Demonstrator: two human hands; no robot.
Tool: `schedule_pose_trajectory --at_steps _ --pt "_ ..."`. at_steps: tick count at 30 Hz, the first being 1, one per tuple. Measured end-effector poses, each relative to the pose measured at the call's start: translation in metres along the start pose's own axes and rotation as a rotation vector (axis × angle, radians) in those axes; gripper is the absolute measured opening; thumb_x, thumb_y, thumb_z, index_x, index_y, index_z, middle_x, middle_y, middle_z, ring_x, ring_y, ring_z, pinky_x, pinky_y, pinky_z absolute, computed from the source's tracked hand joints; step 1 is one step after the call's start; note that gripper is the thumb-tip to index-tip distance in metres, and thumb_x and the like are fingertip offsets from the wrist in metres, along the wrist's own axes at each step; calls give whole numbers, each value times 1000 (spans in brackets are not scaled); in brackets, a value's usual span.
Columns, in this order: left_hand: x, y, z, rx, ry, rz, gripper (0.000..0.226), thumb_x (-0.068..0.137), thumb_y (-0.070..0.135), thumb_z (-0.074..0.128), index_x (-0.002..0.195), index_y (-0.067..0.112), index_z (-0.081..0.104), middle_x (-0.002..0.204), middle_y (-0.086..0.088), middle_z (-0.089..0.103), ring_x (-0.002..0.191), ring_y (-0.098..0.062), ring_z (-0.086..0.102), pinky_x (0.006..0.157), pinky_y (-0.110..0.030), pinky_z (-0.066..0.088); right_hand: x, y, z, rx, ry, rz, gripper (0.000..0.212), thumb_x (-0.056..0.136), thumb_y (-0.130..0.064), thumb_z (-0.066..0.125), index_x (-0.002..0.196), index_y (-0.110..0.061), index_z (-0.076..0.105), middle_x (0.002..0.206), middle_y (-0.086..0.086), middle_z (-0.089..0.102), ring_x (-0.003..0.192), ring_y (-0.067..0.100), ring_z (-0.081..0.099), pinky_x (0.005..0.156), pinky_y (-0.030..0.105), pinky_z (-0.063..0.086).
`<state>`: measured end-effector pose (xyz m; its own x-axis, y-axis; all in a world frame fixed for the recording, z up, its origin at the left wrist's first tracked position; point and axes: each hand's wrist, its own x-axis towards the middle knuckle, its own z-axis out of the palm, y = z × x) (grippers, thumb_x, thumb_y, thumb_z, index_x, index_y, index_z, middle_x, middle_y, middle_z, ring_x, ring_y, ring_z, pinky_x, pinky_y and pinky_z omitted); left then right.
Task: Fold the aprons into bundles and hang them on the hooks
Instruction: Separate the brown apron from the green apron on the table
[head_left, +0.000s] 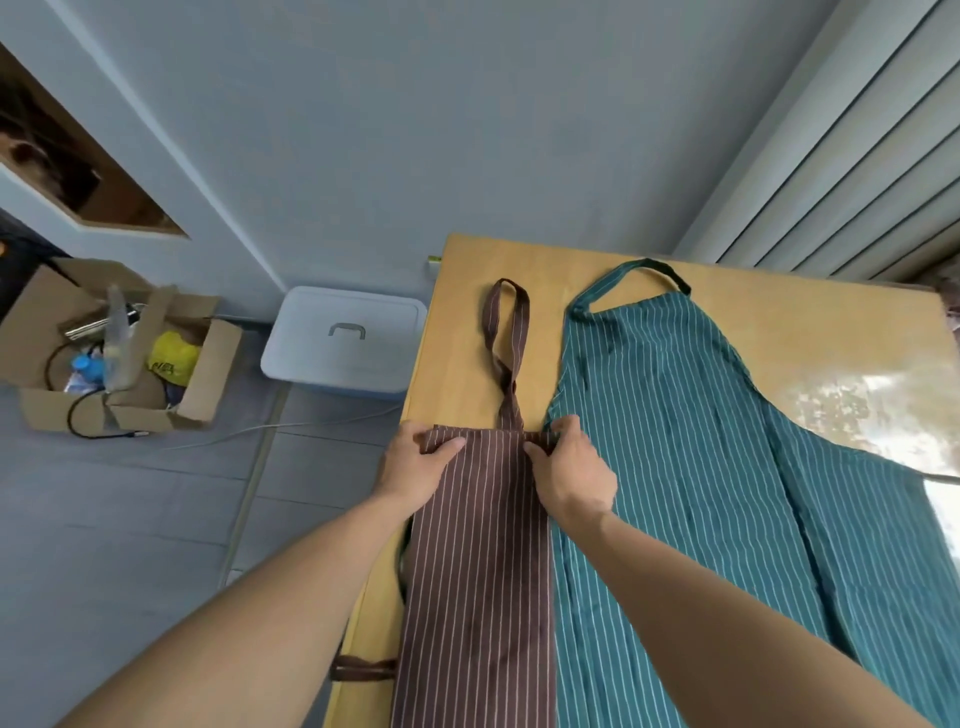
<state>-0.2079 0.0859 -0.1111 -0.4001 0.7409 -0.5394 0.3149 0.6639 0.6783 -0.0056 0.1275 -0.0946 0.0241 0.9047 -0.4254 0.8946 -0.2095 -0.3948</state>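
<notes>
A brown striped apron (478, 561) lies folded into a long narrow strip along the left side of the wooden table (462, 338), its neck loop (506, 332) stretched out towards the far edge. My left hand (415, 462) grips the strip's top left corner. My right hand (569, 467) pinches the top right corner. A teal striped apron (701, 457) lies spread flat to the right, its dark neck loop (649, 270) at the far end; the brown strip overlaps its left edge. No hooks are in view.
On the grey floor to the left stand a white lidded plastic bin (345, 345) against the table and an open cardboard box (111, 353) full of clutter. A white cable (291, 426) runs across the floor. A ribbed shutter (852, 156) stands behind the table.
</notes>
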Motion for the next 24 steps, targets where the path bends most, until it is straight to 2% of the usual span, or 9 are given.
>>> schedule_pose_trajectory --at_steps 3,5,7,10,13,18,20,22,24 --pt "-22 -18 -8 40 213 106 33 91 47 69 109 30 48 97 14 62 87 -12 62 79 -35 49 -27 11 12 -135 174 -424 14 100 -32 53 112 -24 53 104 -7 56 95 13 53 90 36 49" --pt "-38 -43 -18 162 181 170 23 92 45 66 103 34 51 92 16 62 86 -13 64 78 -35 52 -61 21 28 -182 -10 -715 11 101 -34 52 108 -27 57 103 -8 58 92 9 52 93 35 50" --pt "-52 -61 -24 330 -15 227 22 92 42 66 109 37 53 87 17 62 87 -9 65 72 -28 51 -96 31 46 -280 -192 -840 23 100 -46 47 113 -29 57 108 -8 60 98 11 55 98 36 50" --pt "-71 -72 -36 538 -226 298 37 92 44 63 124 36 47 88 14 61 81 -8 63 69 -30 54 -148 37 65 -409 -240 -779 51 92 -68 41 124 -31 55 118 -7 58 111 17 54 107 42 43" --pt "-90 -85 -49 641 -410 277 37 90 54 63 113 29 48 76 8 60 68 -13 61 67 -37 54 -186 33 67 -486 -280 -629 79 80 -83 40 140 -31 46 132 -5 49 125 21 44 119 46 28" --pt "-126 -121 -76 695 -614 248 41 85 61 65 90 20 66 76 9 69 68 -11 65 76 -36 58 -220 20 72 -547 -286 -554 95 80 -75 54 158 -31 21 156 -2 30 147 21 25 127 47 -3" --pt "-133 -140 -84 823 -628 315 23 89 41 66 79 21 67 81 6 67 79 -17 69 78 -39 59 -224 26 81 -566 -292 -549 99 82 -72 52 161 -31 11 166 2 18 155 23 11 125 45 -10" --pt "-138 -155 -93 871 -566 391 17 93 30 62 77 24 63 86 6 65 83 -16 67 78 -37 58 -231 34 90 -603 -225 -598 98 81 -67 50 162 -30 9 169 5 15 156 25 10 121 46 -13" --pt "-141 -161 -102 863 -481 470 12 95 31 60 83 28 58 92 8 60 83 -12 59 76 -31 51 -239 37 96 -661 -205 -593 95 82 -54 54 161 -30 9 166 7 22 153 29 22 125 53 2"
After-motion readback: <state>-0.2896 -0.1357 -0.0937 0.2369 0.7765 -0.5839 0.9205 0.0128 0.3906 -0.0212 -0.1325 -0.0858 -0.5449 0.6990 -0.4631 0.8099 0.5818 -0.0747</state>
